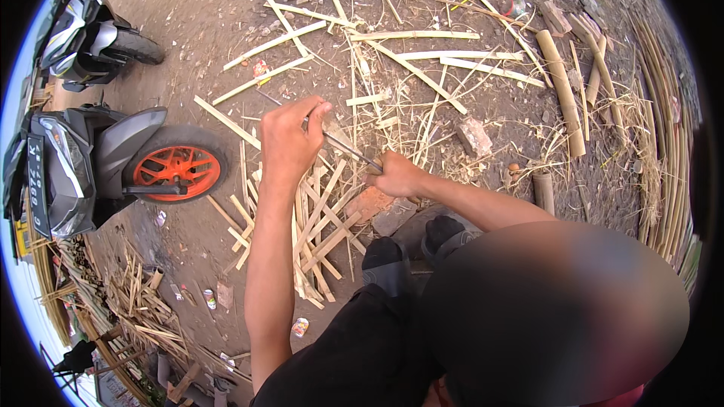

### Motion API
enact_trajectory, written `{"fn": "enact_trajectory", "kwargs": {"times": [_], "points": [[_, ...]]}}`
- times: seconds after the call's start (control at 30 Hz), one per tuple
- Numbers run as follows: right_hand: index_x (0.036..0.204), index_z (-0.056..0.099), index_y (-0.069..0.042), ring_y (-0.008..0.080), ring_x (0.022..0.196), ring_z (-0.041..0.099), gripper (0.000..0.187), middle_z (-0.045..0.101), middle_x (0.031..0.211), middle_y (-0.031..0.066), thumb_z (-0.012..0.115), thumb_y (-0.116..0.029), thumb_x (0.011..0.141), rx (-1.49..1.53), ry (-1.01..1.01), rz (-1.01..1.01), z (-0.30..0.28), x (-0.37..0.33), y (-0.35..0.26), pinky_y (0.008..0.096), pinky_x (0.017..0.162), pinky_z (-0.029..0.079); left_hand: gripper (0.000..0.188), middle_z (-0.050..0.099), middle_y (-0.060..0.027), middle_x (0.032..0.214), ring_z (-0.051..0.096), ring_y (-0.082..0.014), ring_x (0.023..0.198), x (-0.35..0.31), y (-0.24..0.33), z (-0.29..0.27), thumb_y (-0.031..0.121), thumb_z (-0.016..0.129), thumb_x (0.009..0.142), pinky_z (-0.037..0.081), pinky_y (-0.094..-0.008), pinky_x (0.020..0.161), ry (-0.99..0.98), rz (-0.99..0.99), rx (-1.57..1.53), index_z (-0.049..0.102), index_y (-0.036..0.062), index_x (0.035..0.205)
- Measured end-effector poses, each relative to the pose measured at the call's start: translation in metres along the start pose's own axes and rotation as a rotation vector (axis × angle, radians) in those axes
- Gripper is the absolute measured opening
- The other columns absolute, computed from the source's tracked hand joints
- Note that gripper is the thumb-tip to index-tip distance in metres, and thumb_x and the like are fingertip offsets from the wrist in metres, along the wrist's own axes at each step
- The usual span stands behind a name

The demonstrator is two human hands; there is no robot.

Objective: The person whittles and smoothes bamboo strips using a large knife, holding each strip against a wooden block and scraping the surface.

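My left hand (292, 139) is closed in a fist, thumb uppermost, around a long thin dark tool (348, 151), like a metal rod or a blade seen edge-on. It slants down toward my right hand (400, 175), whose fingers are wrapped round its lower end. The far tip sticks out beyond my left fist. Whether a bamboo strip is also pinched in my right hand is hidden. Below and between my hands, split bamboo strips (324, 230) lie crisscrossed on the dirt, beside a reddish brick piece (369, 203) near my shoes (386, 256).
Two motorbikes stand at the left, one with an orange wheel (179, 173). More pale strips (415, 35) and shavings litter the ground ahead. A bamboo length (562, 94) and a brick (473, 138) lie to the right, past them long poles (664, 128). A blurred round shape covers the lower right.
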State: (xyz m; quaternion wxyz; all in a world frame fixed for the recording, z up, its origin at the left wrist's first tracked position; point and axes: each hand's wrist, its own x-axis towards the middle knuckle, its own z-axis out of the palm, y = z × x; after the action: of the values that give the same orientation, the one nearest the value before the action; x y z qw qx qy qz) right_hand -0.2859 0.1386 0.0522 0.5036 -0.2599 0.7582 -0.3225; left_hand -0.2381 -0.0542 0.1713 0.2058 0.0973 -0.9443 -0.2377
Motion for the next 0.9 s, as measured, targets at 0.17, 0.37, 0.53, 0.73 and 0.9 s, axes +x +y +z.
{"fn": "enact_trajectory", "kwargs": {"times": [0.17,0.37,0.53,0.73,0.9], "points": [[0.087,0.068,0.009,0.0449,0.089,0.070,0.035,0.068,0.088,0.0329,0.066,-0.025,0.083,-0.222,0.093,0.080,0.002,0.000,0.027,0.0477,0.082,0.055,0.011,0.074,-0.0174,0.087,0.072,-0.0331,0.076,-0.005,0.013,0.016,0.008,0.072,0.085,0.055,-0.0368,0.069,-0.008,0.041,-0.016,0.074,-0.0003,0.092],[0.091,0.069,0.010,0.0447,0.094,0.069,0.031,0.069,0.094,0.0323,0.062,-0.017,0.079,-0.249,0.152,0.114,0.011,-0.012,0.017,0.0466,0.085,0.056,0.013,0.073,-0.0175,0.085,0.071,-0.0343,0.075,-0.004,0.014,0.016,0.010,0.072,0.086,0.055,-0.0367,0.068,0.042,0.018,0.015,0.075,0.0001,0.093],[0.088,0.068,0.012,0.0459,0.092,0.069,0.033,0.068,0.090,0.0341,0.062,-0.019,0.078,-0.191,0.097,0.064,0.025,0.014,0.024,0.0464,0.084,0.057,0.010,0.068,-0.0210,0.080,0.066,-0.0392,0.069,0.003,0.021,-0.002,0.010,0.071,0.086,0.050,-0.0454,0.061,-0.043,-0.248,0.090,0.073,0.0015,0.091],[0.094,0.070,0.008,0.0449,0.094,0.069,0.033,0.069,0.092,0.0308,0.062,-0.019,0.078,-0.260,0.047,0.075,0.009,0.026,0.038,0.0456,0.085,0.057,0.009,0.066,-0.0209,0.074,0.064,-0.0403,0.065,-0.003,0.018,0.017,0.011,0.069,0.087,0.049,-0.0474,0.060,0.089,-0.032,0.071,0.070,0.0019,0.088],[0.091,0.070,0.008,0.0440,0.088,0.070,0.029,0.069,0.091,0.0311,0.061,-0.018,0.080,-0.395,0.118,0.100,0.003,0.020,0.029,0.0461,0.083,0.058,0.010,0.066,-0.0217,0.072,0.065,-0.0400,0.065,0.002,0.020,0.015,0.011,0.068,0.088,0.050,-0.0468,0.059,0.049,-0.138,0.152,0.070,0.0021,0.085]]}}
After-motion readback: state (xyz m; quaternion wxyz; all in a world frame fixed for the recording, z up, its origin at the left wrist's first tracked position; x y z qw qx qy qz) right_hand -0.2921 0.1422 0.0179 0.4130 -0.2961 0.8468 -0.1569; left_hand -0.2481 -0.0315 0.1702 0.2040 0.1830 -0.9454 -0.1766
